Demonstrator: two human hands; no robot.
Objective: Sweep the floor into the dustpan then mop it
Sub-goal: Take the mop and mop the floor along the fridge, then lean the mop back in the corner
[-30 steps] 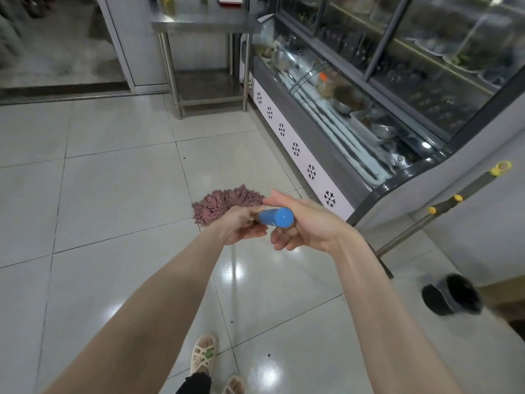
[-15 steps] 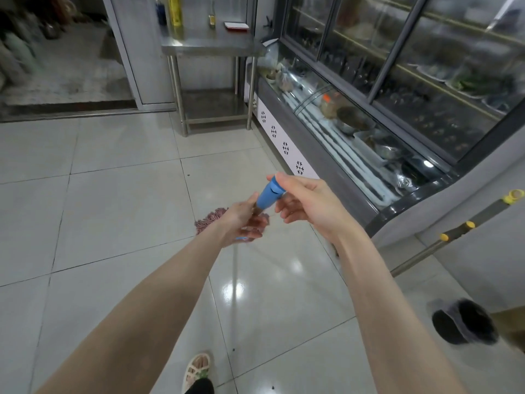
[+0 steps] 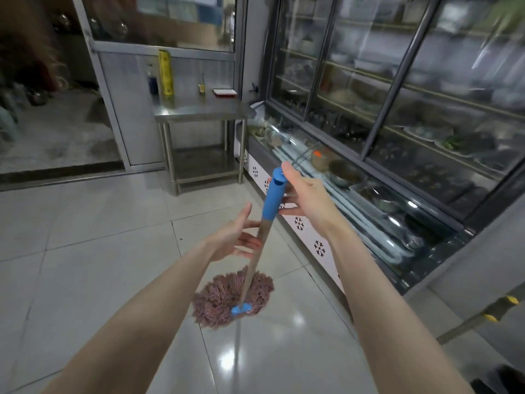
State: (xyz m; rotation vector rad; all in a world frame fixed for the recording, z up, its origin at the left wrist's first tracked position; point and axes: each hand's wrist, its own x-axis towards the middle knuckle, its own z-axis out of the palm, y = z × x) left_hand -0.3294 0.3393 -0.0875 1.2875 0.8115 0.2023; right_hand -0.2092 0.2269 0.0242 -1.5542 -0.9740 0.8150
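Floor (image 3: 85, 280) of pale glossy tiles lies under a mop (image 3: 233, 298), whose pinkish string head is spread flat on it, with a blue clip at the root of the shaft. From the head the shaft leans up and away to a blue grip (image 3: 274, 196) at its top. Just left of the shaft, below the grip, the left hand (image 3: 238, 238) is released, palm turned towards the shaft and fingers stretched out; they pass behind the shaft, and I cannot tell whether they touch it. Higher up, the right hand (image 3: 306, 197) grasps the grip, thumb laid against its cap and fingers reaching round behind it. Right of the mop, a pole (image 3: 483, 317) with yellow bands slants upward. Beyond the mop on the right runs a glass-fronted cooler (image 3: 380, 109) with pans and dishes inside and snowflake marks along its white foot. Farther beyond the mop stands a steel table (image 3: 199, 116) bearing a yellow container (image 3: 166, 72).
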